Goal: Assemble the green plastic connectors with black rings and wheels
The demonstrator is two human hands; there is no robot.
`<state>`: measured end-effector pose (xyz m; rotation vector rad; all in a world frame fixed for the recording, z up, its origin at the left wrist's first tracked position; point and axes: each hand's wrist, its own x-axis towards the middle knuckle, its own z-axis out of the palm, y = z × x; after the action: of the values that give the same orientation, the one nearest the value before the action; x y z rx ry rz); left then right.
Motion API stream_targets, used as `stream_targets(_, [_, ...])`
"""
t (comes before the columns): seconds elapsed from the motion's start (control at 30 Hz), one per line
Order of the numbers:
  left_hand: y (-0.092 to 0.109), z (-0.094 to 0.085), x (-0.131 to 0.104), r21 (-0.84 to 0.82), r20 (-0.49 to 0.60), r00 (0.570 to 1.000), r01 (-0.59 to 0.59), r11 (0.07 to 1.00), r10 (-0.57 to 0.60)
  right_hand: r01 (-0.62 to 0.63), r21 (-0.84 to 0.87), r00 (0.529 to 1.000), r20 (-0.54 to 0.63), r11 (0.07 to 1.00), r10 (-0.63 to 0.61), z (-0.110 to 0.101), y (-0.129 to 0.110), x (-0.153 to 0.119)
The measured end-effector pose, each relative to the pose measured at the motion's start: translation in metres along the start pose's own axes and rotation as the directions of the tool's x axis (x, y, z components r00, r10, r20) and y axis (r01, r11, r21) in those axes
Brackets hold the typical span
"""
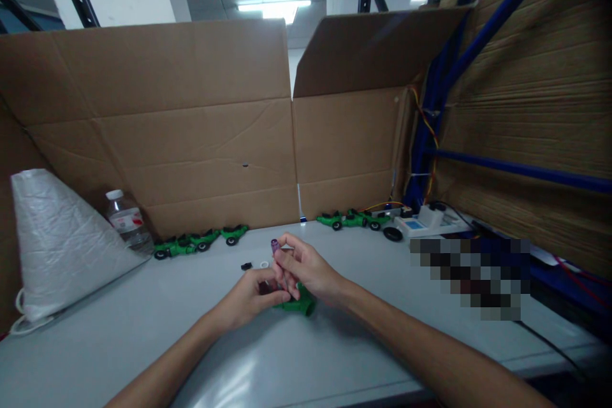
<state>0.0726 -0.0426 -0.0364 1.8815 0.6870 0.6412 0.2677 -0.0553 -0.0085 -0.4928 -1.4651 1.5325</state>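
Green plastic makes up the toy part [306,306] low in the middle of the head camera's view, lying at a pale grey bench [373,344], partly hidden by fingers. The left hand [251,296] is clamped on the left side of this toy part. The right hand [303,268], above the toy part, pinches a slim purple-handled tool [275,245] held nearly upright; fingers cover its lower end, so whether it touches the toy part cannot be told. Just beyond the toy part, to its left, lie a small black piece [246,266] and a white ring [264,264]. Farther beyond it, green toy vehicles with black wheels stand in two rows, one to its left [201,242] and one to its right [354,219]. Right of the toy part, farther back, are a black ring [393,234] and a white power strip [433,224]. Far to its left, a clear bottle [128,222] stands behind a silvery bag [62,242]. Cardboard [201,134] walls rise behind it.
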Motion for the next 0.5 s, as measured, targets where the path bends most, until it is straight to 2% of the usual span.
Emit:
stream_targets(0.1, [0.0002,0.0003,0.0003,-0.005,0.011,1.0,0.002,1.0,-0.002,0.024,0.018,0.999,0.031,1.0,-0.025,0.0016,0.0005,-0.001])
stream_targets(0.3, [0.0014,0.0002,-0.0001,0.066,0.012,1.0,-0.008,0.998,0.007,0.029,0.005,0.999,-0.043,1.0,-0.029,0.0031,0.0043,0.0003])
stream_targets(0.5, [0.0025,0.0012,-0.0005,0.039,-0.001,1.0,-0.021,0.999,0.021,0.018,0.038,0.999,0.034,0.999,-0.019,0.0026,0.0028,-0.0006])
